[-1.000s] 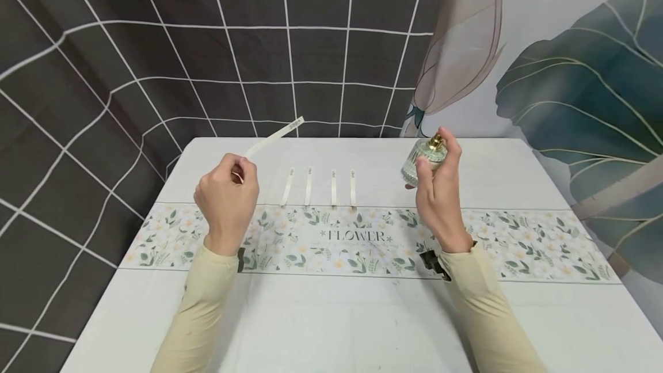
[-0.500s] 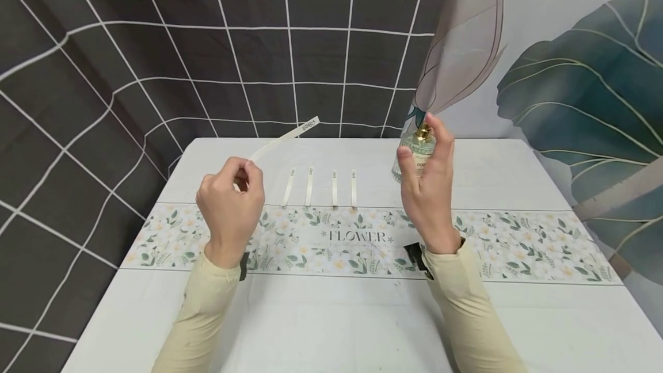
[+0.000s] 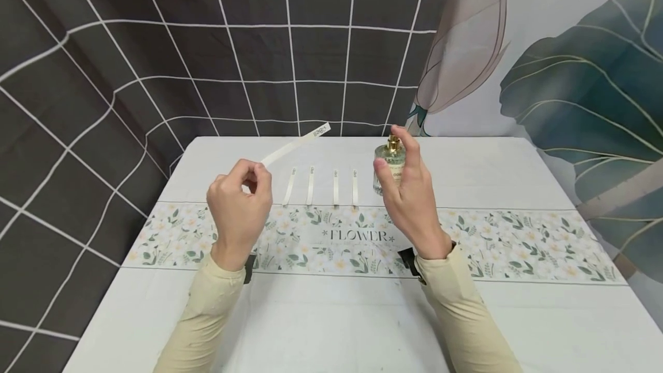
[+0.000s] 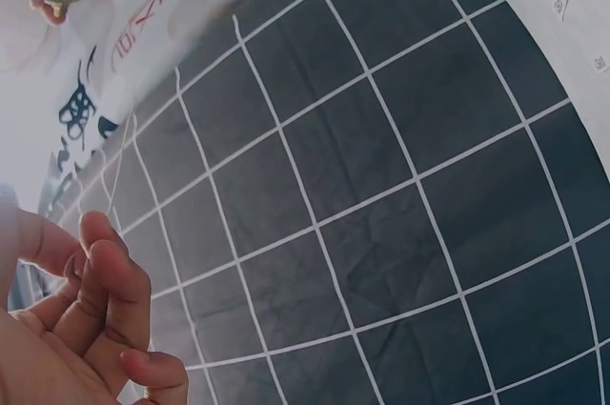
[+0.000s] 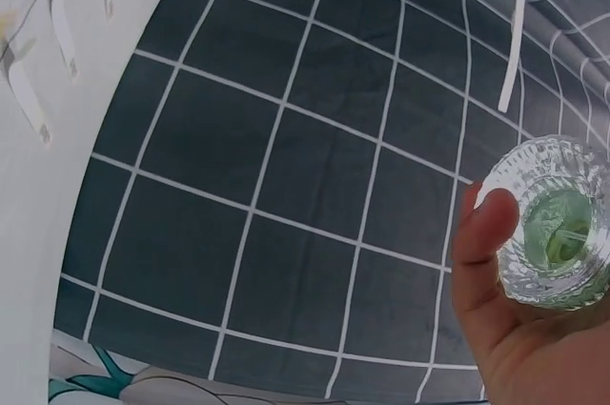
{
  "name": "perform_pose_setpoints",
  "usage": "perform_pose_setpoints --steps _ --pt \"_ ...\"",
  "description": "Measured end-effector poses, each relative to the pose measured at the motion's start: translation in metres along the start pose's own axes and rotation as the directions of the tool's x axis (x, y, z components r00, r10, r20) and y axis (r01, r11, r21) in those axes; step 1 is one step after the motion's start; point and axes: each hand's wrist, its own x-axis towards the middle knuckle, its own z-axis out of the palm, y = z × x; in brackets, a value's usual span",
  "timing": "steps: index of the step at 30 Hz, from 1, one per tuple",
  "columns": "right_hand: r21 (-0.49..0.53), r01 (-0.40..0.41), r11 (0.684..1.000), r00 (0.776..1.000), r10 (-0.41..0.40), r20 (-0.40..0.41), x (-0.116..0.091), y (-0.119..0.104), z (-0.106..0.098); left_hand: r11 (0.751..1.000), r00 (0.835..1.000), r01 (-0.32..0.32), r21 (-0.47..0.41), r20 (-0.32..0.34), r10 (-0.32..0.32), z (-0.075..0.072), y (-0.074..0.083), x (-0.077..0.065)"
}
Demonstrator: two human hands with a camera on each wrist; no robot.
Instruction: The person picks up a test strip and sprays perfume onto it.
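Left hand (image 3: 240, 203) pinches strip (image 3: 291, 147) by one end, likely keeping the rest clear; right hand (image 3: 416, 203) grips bottle (image 3: 391, 161), fingertip (image 3: 400, 130) at nozzle (image 3: 393, 143), presumably for one-handed pressing.

The bottle (image 5: 558, 229) is clear, ribbed, glossy glass, its spray head (image 3: 393, 144) shiny like polished metal. The held strip (image 3: 295, 145) and the four loose strips (image 3: 335, 189) look like thin, matt paper. The gridded hanging (image 3: 318, 53) is dull, rippled cloth, the sleeves (image 3: 207, 298) wrinkled fabric, and the desk (image 3: 321, 321) looks smooth with little shine.
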Motion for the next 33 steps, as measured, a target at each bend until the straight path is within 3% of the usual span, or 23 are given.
perform_pose_setpoints --steps 20,33 --pt "-0.05 0.0 0.999 0.999 0.002 0.034 -0.0049 -0.0027 -0.0015 1.0 0.997 -0.014 -0.013 0.069 0.014 0.0064 0.0054 -0.004" --pt "-0.049 -0.001 0.999 0.999 0.003 0.047 -0.0055 -0.0024 -0.0004 1.0 0.998 -0.019 -0.024 0.057 0.021 0.0099 0.0082 -0.008"
